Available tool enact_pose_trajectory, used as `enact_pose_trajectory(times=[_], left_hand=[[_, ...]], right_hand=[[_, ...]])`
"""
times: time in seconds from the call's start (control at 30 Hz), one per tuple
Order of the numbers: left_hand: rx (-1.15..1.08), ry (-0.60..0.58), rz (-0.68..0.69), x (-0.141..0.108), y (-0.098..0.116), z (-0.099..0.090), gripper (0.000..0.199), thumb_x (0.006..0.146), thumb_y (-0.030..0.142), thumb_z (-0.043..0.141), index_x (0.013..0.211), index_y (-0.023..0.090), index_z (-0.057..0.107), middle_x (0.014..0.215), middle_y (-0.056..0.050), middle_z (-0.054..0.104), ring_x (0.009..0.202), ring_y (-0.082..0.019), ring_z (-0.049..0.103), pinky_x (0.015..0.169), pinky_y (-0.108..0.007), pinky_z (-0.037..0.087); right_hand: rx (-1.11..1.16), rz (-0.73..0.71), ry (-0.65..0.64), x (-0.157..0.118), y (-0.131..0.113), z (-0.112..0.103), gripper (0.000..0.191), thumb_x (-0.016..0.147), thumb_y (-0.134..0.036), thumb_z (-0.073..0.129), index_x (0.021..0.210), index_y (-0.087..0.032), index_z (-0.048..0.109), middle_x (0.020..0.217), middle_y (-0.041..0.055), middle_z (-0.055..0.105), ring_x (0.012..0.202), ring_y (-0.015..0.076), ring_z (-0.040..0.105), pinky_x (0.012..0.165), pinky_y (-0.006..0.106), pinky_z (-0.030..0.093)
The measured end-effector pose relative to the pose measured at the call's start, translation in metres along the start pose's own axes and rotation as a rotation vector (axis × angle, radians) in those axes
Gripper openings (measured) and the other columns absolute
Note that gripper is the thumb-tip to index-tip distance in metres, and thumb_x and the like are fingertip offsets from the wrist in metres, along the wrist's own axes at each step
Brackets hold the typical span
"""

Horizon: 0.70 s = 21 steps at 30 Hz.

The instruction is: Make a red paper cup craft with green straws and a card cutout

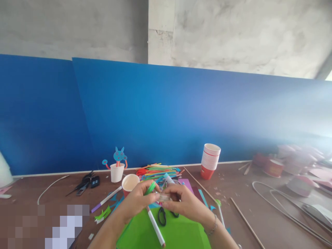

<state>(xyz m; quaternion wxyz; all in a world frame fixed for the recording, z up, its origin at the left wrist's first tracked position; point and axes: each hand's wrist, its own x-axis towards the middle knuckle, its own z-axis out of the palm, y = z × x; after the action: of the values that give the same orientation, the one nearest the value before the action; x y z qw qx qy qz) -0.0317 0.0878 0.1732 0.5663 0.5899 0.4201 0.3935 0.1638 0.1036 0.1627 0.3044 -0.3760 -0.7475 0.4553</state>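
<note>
My left hand [140, 199] is closed in a pinch on a bright green piece [150, 187] that looks like folded paper. Fingers of my right hand [185, 200] are closed around a clear roll of tape [164, 197], and the left fingertips meet it too. Under both hands lies green paper [189, 235]. On that paper are a white marker [155, 226] and black-handled scissors [162, 217], partly hidden by my hands. Just behind my left hand stands an open paper cup [130, 181].
A white cup with a blue paper figure [117, 172] stands at the back left. Beyond my hands lie colourful sticks [160, 170]. Stacked paper cups [210, 160] stand back right. A purple-tipped marker [106, 199], green scraps [103, 213], a wooden stick [246, 223] and cables [282, 205] surround the work spot.
</note>
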Motion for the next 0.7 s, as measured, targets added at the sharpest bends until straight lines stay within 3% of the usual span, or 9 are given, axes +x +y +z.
enact_pose_trajectory(times=[0.07, 0.2, 0.43, 0.6, 0.7], left_hand=[[-0.061, 0.006, -0.055, -0.0009, -0.0003, 0.0004, 0.024, 0.069, 0.038, 0.067, 0.078, 0.019, 0.056, 0.052, 0.009, 0.039, 0.044, -0.005, 0.028, 0.043, -0.018, 0.025], [-0.178, -0.030, -0.132, -0.0034, 0.0013, 0.0007, 0.024, 0.069, 0.037, 0.065, 0.081, 0.021, 0.052, 0.041, 0.014, 0.025, 0.041, -0.005, 0.014, 0.043, -0.019, 0.014], [-0.279, -0.060, -0.153, -0.0022, -0.0054, -0.0012, 0.029, 0.066, 0.038, 0.067, 0.084, 0.021, 0.051, 0.043, 0.014, 0.025, 0.040, -0.004, 0.011, 0.043, -0.020, 0.008], [-0.269, -0.070, -0.174, -0.0013, -0.0053, -0.0005, 0.038, 0.065, 0.045, 0.070, 0.084, 0.021, 0.048, 0.042, 0.015, 0.024, 0.039, -0.003, 0.011, 0.042, -0.021, 0.006], [-0.198, -0.092, -0.205, -0.0004, -0.0024, 0.0025, 0.040, 0.064, 0.049, 0.070, 0.083, 0.022, 0.048, 0.039, 0.015, 0.025, 0.037, -0.004, 0.012, 0.041, -0.022, 0.007]], right_hand=[[0.009, 0.006, -0.011, -0.0010, 0.0018, -0.0033, 0.030, 0.073, -0.041, 0.074, 0.093, -0.019, 0.071, 0.060, -0.0051, 0.042, 0.053, 0.0096, 0.036, 0.045, 0.022, 0.026], [0.106, -0.037, -0.043, 0.0001, 0.0046, -0.0062, 0.030, 0.077, -0.045, 0.069, 0.091, -0.019, 0.071, 0.065, -0.0029, 0.049, 0.055, 0.0095, 0.039, 0.047, 0.022, 0.028], [0.214, -0.152, -0.087, 0.0002, 0.0035, -0.0086, 0.036, 0.079, -0.050, 0.066, 0.097, -0.019, 0.069, 0.078, 0.0005, 0.059, 0.061, 0.0109, 0.045, 0.055, 0.024, 0.035], [0.143, -0.067, -0.182, -0.0009, 0.0063, -0.0115, 0.035, 0.086, -0.049, 0.058, 0.100, -0.018, 0.063, 0.069, -0.0029, 0.050, 0.052, 0.0082, 0.043, 0.048, 0.022, 0.035], [0.017, -0.047, -0.174, -0.0023, 0.0000, -0.0115, 0.031, 0.088, -0.045, 0.057, 0.096, -0.016, 0.063, 0.065, -0.0040, 0.047, 0.053, 0.0085, 0.041, 0.049, 0.021, 0.033]])
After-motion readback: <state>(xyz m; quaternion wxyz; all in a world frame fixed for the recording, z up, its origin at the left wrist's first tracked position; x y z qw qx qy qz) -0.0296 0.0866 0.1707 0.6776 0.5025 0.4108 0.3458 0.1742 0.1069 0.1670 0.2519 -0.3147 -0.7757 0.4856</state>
